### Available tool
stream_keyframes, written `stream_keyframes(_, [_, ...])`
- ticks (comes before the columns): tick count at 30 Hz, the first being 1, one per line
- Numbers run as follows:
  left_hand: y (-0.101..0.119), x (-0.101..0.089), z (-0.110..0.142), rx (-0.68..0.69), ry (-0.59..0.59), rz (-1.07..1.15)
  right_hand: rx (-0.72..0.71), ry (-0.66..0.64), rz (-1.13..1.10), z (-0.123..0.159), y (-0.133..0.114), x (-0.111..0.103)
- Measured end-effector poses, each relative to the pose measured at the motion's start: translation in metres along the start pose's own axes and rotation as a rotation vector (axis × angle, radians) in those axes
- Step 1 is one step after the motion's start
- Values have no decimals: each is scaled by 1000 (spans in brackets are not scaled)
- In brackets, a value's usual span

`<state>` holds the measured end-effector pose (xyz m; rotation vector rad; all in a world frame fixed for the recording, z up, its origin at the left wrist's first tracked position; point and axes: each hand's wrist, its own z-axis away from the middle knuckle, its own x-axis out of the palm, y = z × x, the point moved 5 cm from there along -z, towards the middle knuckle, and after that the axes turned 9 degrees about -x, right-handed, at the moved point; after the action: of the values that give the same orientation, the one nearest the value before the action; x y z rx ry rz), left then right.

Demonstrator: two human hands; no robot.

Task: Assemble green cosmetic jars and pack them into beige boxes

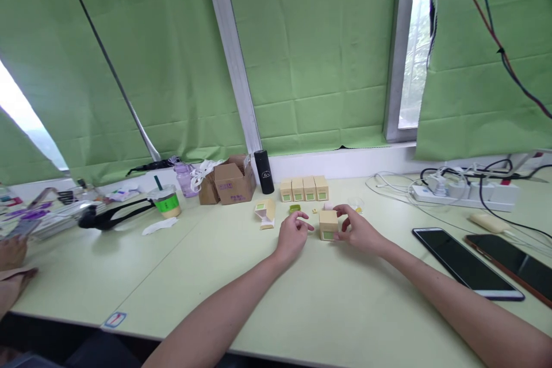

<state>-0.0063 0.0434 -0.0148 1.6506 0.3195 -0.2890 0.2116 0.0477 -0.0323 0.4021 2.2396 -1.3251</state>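
Note:
A small tan cardboard box with a green-edged window low on its front stands on the table. My right hand grips its right side between thumb and fingers. Just left of the box is my left hand, its fingers apart and holding nothing. Behind them, a row of similar small boxes stands against the wall. An opened box with its flap out lies to the left. A small green piece sits behind my left hand, and tiny yellow bits lie near the box.
Two phones and a white power strip with cables lie at right. A black cylinder, a brown carton and a drink cup stand at back left. Another person's hand shows at the far left edge.

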Motion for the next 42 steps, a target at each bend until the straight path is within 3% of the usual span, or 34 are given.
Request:
stream_keyframes(6, [0,0,-3,16,8,4,-24,44,-11,-19,-9,3])
stream_keyframes(14, [1,1,-1,-1,12,39,66,254,204,-86,14,-66])
stream_keyframes(18, [2,3,-1,-1,8,13,156,271,315,-110,36,-87])
stream_keyframes(28, [2,5,-1,-1,0,14,293,138,497,-128,72,-66])
stream_keyframes(35, [6,6,1,-5,2,-13,228,58,561,-128,67,-66])
stream_keyframes(42, [5,7,0,-5,-8,-43,193,-115,627,-121,59,-57])
